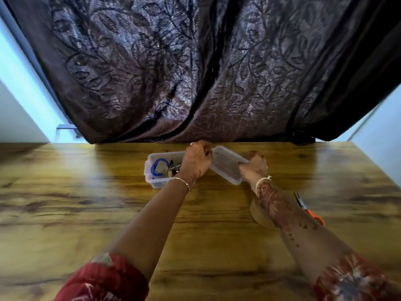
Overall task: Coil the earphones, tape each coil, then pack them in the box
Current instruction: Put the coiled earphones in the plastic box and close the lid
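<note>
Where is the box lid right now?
The clear lid is held in both hands, left hand and right hand, tilted just right of the open box, near the table's far edge.

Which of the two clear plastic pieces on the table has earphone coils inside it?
The box on the left, under the left hand: a blue coil lies inside. The lid, which both hands grip, holds nothing.

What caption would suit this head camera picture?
Both hands, left hand and right hand, hold the clear lid beside the open box of coiled earphones.
</note>
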